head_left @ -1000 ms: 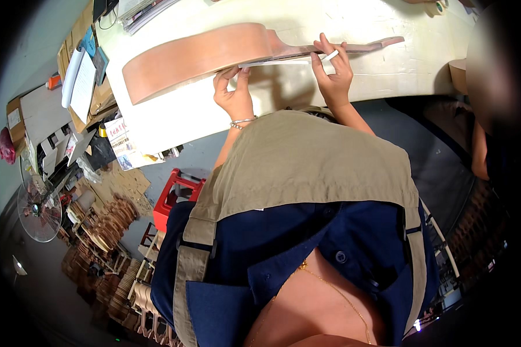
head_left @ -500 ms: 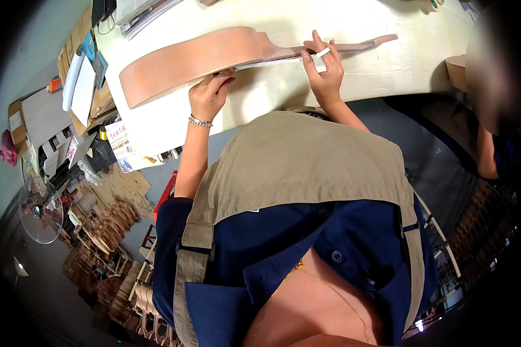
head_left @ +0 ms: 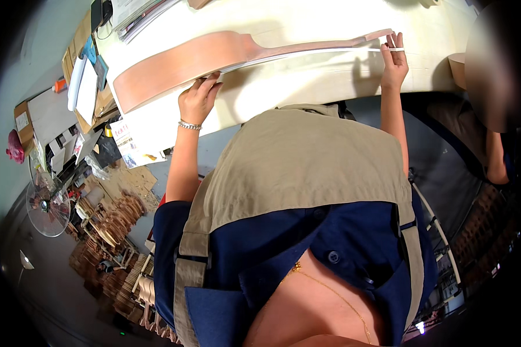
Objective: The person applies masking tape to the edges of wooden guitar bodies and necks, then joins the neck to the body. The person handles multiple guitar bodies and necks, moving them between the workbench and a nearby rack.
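An unfinished wooden guitar (head_left: 185,61) lies on its side on the pale table, its neck reaching right and its face turned toward me. A long, thin white strip (head_left: 312,51) runs along the face side of the neck, bowing slightly. At the body's near edge, the bent fingers of my left hand (head_left: 198,101) close at the strip's left end; their tips are partly hidden. Beside the headstock, my right hand (head_left: 395,66) pinches the strip near its other end, with a short piece sticking out past the fingers.
Books and papers (head_left: 136,17) are stacked at the table's far left. A wooden piece (head_left: 457,70) sits at the right beside another person, whose arm (head_left: 495,156) shows. A standing fan (head_left: 47,205) and racks of wooden parts (head_left: 118,217) stand at lower left.
My right hand has slid right along the strip, from mid-neck to beside the headstock, and more of the strip shows. My left hand and the guitar appear slightly further left.
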A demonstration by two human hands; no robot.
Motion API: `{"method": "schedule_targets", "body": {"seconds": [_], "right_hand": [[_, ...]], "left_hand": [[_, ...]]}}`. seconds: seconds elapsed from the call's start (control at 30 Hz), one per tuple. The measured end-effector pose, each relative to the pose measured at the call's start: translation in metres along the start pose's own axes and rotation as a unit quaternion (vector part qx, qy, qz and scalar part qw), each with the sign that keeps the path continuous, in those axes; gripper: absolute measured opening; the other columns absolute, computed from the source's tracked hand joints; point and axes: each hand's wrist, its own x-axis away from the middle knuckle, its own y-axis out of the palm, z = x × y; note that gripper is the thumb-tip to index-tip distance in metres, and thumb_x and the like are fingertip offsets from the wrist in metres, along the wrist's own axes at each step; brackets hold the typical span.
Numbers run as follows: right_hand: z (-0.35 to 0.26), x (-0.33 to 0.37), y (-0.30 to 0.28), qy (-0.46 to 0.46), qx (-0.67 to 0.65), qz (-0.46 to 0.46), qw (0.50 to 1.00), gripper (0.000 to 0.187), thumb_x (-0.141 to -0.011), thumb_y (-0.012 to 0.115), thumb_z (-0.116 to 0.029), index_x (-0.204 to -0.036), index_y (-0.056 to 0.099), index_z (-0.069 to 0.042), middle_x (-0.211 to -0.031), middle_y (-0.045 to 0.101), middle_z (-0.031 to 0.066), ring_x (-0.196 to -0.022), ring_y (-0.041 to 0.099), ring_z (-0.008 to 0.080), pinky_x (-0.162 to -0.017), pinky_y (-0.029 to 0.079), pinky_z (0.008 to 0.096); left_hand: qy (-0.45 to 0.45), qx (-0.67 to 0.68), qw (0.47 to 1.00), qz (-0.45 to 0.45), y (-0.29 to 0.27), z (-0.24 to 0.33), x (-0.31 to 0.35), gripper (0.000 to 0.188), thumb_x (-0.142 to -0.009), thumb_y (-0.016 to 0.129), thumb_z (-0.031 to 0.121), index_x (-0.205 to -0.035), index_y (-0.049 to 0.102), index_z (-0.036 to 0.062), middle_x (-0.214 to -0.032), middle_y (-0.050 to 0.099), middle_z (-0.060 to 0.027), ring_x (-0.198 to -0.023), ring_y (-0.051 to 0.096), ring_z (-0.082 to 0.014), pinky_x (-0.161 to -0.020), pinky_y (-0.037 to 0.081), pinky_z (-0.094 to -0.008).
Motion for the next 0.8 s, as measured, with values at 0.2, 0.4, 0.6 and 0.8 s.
{"method": "schedule_targets", "body": {"seconds": [0.2, 0.4, 0.6, 0.8], "right_hand": [[0.005, -0.002, 0.002, -0.016, -0.006, 0.011, 1.000, 0.058, -0.080, 0.059, 0.004, -0.134, 0.037, 0.000, -0.132, 0.044, 0.0153, -0.122, 0.043, 0.0235, -0.099, 0.037, 0.0310], [0.006, -0.002, 0.004, -0.016, 0.006, 0.023, 1.000, 0.059, -0.080, 0.061, 0.004, -0.134, 0.038, -0.002, -0.132, 0.045, 0.0147, -0.121, 0.044, 0.0228, -0.092, 0.043, 0.0278], [0.007, -0.001, 0.005, -0.028, -0.011, 0.019, 0.999, 0.060, -0.079, 0.061, 0.003, -0.134, 0.038, -0.003, -0.133, 0.044, 0.0135, -0.122, 0.044, 0.0217, -0.091, 0.043, 0.0259], [0.016, -0.002, 0.004, -0.031, -0.010, 0.023, 0.999, 0.059, -0.079, 0.062, 0.001, -0.133, 0.040, -0.004, -0.133, 0.045, 0.0090, -0.123, 0.043, 0.0191, -0.089, 0.040, 0.0234]], "left_hand": [[0.020, -0.029, 0.998, -0.045, 0.007, 0.018, -0.004, 0.034, -0.073, 0.072, 0.018, -0.104, 0.059, 0.0107, -0.079, 0.067, -0.0011, -0.047, 0.055, -0.0117, -0.042, 0.042, -0.0238], [0.075, -0.058, 0.994, -0.060, 0.028, 0.034, -0.013, 0.055, -0.075, 0.070, 0.019, -0.126, 0.050, 0.0141, -0.070, 0.061, -0.0013, -0.044, 0.050, -0.0141, -0.039, 0.039, -0.0258], [0.066, -0.010, 0.995, -0.078, 0.032, 0.051, -0.018, 0.063, -0.076, 0.069, 0.019, -0.132, 0.042, 0.0079, -0.071, 0.061, -0.0009, -0.044, 0.051, -0.0141, -0.039, 0.040, -0.0257], [0.090, 0.001, 0.986, -0.140, 0.049, 0.083, -0.043, 0.069, -0.076, 0.065, 0.015, -0.137, 0.033, 0.0065, -0.064, 0.058, -0.0019, -0.042, 0.050, -0.0144, -0.037, 0.040, -0.0273]]}}
